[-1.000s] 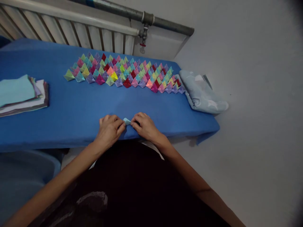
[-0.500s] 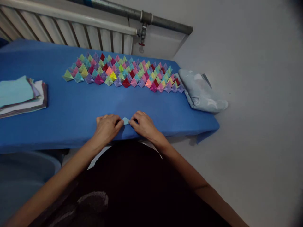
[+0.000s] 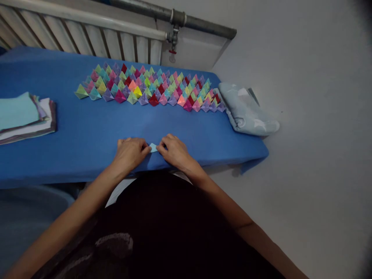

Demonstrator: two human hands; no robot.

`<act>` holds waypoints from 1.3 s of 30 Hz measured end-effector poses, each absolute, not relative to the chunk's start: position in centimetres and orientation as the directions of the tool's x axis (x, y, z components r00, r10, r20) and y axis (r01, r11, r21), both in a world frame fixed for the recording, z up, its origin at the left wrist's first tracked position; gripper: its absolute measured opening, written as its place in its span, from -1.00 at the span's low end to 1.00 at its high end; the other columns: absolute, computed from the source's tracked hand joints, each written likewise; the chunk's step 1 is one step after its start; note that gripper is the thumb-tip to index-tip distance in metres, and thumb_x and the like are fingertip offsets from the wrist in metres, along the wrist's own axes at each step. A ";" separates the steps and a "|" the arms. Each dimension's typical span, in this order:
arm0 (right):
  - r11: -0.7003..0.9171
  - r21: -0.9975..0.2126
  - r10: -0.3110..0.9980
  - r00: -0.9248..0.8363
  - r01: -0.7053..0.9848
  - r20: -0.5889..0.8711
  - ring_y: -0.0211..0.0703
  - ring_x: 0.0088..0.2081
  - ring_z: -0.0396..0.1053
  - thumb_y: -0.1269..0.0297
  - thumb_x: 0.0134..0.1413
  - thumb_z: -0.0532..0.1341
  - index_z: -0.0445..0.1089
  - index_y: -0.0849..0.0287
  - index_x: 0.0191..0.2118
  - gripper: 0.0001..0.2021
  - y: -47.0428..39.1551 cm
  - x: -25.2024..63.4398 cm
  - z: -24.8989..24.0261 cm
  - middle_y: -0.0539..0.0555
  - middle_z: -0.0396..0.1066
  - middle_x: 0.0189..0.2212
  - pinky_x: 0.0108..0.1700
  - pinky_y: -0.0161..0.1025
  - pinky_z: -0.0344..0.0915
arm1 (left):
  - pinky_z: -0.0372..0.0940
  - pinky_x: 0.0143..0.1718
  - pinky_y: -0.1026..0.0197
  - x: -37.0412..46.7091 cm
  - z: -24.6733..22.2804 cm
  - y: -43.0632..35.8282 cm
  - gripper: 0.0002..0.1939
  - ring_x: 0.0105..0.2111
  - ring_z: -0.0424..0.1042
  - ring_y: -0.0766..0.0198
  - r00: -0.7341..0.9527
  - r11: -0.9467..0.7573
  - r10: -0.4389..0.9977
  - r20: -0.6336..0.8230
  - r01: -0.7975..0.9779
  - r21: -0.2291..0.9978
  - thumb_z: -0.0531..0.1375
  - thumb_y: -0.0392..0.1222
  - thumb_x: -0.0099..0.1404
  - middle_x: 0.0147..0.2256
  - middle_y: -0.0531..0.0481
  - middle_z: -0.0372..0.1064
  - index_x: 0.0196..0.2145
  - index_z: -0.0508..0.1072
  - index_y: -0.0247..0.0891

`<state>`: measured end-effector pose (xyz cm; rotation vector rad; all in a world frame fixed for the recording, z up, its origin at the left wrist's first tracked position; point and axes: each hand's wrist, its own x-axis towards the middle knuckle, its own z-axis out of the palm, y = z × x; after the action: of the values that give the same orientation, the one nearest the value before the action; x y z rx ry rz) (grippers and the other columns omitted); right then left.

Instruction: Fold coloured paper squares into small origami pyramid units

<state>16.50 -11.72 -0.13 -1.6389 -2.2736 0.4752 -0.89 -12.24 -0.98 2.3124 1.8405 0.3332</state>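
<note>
A small light-blue folded paper (image 3: pixel 153 147) is pinched between my two hands, low over the near edge of the blue-covered table (image 3: pixel 95 143). My left hand (image 3: pixel 131 151) grips its left corner with thumb and fingertips. On the opposite corner, the thumb and index finger of my right hand (image 3: pixel 173 150) are closed. The fingers hide the paper's ends, so only its pointed middle shows. Beyond the hands stand rows of folded paper boats (image 3: pixel 143 99) in pink, red, purple, green, yellow and blue.
At the left lies a stack of coloured paper sheets (image 3: pixel 19 112), light blue on top. A folded grey-blue cloth (image 3: pixel 247 112) sits at the table's right end, by the wall. Behind the table are a radiator (image 3: pixel 112 44) and a metal pipe (image 3: pixel 206 27). A blue tub (image 3: pixel 31 209) stands below left.
The whole view has shifted slightly. Both hands still pinch the light-blue paper at its ends, and a little less of it shows between them.
</note>
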 end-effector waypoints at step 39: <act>0.282 -0.552 0.932 -0.360 0.784 -0.035 -0.27 -0.34 0.20 0.28 0.11 0.27 0.34 0.16 -0.44 -0.85 -10.0 18.0 0.0 -0.04 0.24 -0.36 -0.27 -0.30 0.11 | 0.14 0.07 -0.08 -2.9 -3.2 -13.6 -0.63 -0.17 0.48 0.16 0.632 -0.701 0.673 0.384 0.711 0.058 -0.03 -0.34 0.44 -0.14 -0.06 0.55 -0.05 0.53 -0.10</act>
<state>17.98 -9.96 0.00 -1.5677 -2.2607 0.7110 -2.85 -13.57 -3.25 2.9267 1.2444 0.6226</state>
